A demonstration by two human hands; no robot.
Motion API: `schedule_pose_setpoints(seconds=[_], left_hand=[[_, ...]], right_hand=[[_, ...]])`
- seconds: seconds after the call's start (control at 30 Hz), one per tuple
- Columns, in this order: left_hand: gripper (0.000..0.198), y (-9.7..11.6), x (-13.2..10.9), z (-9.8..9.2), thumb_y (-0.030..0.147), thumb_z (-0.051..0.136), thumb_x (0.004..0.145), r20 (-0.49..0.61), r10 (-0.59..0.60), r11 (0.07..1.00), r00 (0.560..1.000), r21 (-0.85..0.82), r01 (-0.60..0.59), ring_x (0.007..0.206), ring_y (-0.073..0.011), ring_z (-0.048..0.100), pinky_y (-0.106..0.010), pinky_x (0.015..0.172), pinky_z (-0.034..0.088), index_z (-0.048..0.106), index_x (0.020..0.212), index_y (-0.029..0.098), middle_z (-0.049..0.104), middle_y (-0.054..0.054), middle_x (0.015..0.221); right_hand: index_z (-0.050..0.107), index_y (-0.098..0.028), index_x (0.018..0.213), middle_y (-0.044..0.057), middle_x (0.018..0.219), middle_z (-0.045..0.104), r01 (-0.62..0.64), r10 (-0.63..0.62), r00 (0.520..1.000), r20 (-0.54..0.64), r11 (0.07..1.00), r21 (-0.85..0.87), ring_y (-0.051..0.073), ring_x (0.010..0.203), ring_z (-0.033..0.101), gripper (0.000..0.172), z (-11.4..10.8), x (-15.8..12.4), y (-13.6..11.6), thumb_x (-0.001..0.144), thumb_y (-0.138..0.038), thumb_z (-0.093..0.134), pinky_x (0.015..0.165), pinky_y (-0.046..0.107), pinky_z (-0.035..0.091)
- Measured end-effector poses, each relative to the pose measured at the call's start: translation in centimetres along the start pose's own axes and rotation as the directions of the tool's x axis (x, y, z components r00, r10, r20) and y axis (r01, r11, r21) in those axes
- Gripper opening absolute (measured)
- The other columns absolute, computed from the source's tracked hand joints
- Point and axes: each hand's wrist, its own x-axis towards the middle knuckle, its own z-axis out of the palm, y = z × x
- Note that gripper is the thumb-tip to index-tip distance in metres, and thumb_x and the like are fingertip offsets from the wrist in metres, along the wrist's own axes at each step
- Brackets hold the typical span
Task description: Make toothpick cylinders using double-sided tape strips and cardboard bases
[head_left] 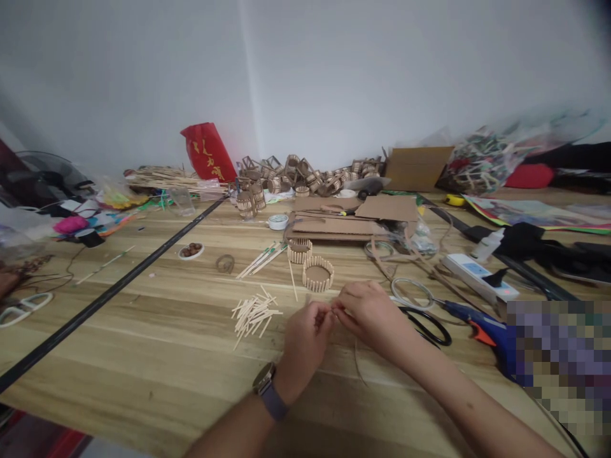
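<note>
My left hand (305, 340), with a watch on its wrist, and my right hand (370, 312) meet above the wooden table (157, 356). Both are closed in a pinch where the fingertips touch, on something too small to make out. Just beyond them stands a small round basket of short sticks (317, 274), with a second one (300, 250) behind it. A loose pile of short wooden sticks (254, 314) lies to the left of my left hand.
Black scissors (429, 326), a blue glue gun (482, 327) and a white power strip (480, 277) lie at the right. Flat cardboard pieces (344, 222), a tape roll (277, 221), many finished stick baskets (305, 175) and a red bag (207, 152) sit toward the wall.
</note>
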Motion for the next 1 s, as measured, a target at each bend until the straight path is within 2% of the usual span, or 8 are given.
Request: schedule_pose_setpoints(seconds=[0.17, 0.27, 0.4, 0.63, 1.0], left_hand=[[0.015, 0.1, -0.1, -0.1, 0.025, 0.05, 0.089, 0.006, 0.068, 0.995, 0.998, 0.066, -0.069, 0.07, -0.0178, 0.061, -0.026, 0.063, 0.039, 0.063, 0.082, 0.018, 0.069, -0.003, 0.076], [0.015, 0.1, -0.2, -0.2, 0.024, 0.05, 0.089, 0.005, 0.093, 0.992, 0.996, 0.083, -0.093, 0.071, -0.0181, 0.061, -0.026, 0.064, 0.039, 0.063, 0.082, 0.018, 0.069, -0.003, 0.077], [0.015, -0.1, 0.0, -0.1, 0.024, 0.051, 0.088, -0.018, 0.061, 0.995, 0.998, 0.074, -0.059, 0.068, -0.0176, 0.061, -0.026, 0.062, 0.039, 0.062, 0.079, 0.018, 0.069, -0.003, 0.074], [0.014, 0.3, 0.2, -0.2, 0.024, 0.052, 0.085, -0.022, 0.007, 0.999, 1.0, -0.031, -0.008, 0.062, -0.015, 0.06, -0.023, 0.058, 0.04, 0.06, 0.075, 0.019, 0.067, -0.001, 0.069], [0.015, 0.6, 0.2, -0.2, 0.028, 0.054, 0.082, -0.008, -0.048, 0.987, 0.999, -0.151, 0.047, 0.058, -0.0133, 0.058, -0.021, 0.054, 0.04, 0.059, 0.072, 0.018, 0.065, 0.001, 0.064]], right_hand=[[0.067, -0.018, 0.072, 0.002, 0.073, 0.066, 0.02, -0.02, 1.0, 0.012, 1.0, -0.019, 0.018, 0.073, 0.057, 0.016, -0.1, 0.0, 0.2, 0.086, -0.017, 0.059, 0.071, 0.031, 0.028], [0.064, -0.018, 0.07, 0.002, 0.071, 0.065, 0.045, -0.047, 0.998, -0.033, 0.998, -0.037, 0.018, 0.072, 0.055, 0.017, 0.2, -0.1, 0.2, 0.086, -0.018, 0.059, 0.072, 0.031, 0.029], [0.063, -0.018, 0.069, 0.003, 0.071, 0.063, 0.058, -0.065, 0.993, -0.101, 0.996, -0.07, 0.018, 0.071, 0.054, 0.019, 0.7, -0.2, 0.0, 0.086, -0.017, 0.056, 0.073, 0.032, 0.029], [0.062, -0.018, 0.069, 0.003, 0.069, 0.062, 0.063, -0.067, 0.988, -0.138, 0.998, -0.031, 0.017, 0.07, 0.053, 0.018, 0.9, -0.2, 0.0, 0.086, -0.016, 0.055, 0.074, 0.031, 0.031], [0.065, -0.019, 0.074, 0.002, 0.073, 0.064, 0.048, -0.041, 0.995, -0.086, 0.996, 0.076, 0.018, 0.072, 0.056, 0.015, 0.5, -0.1, 0.2, 0.086, -0.015, 0.056, 0.074, 0.031, 0.032]])
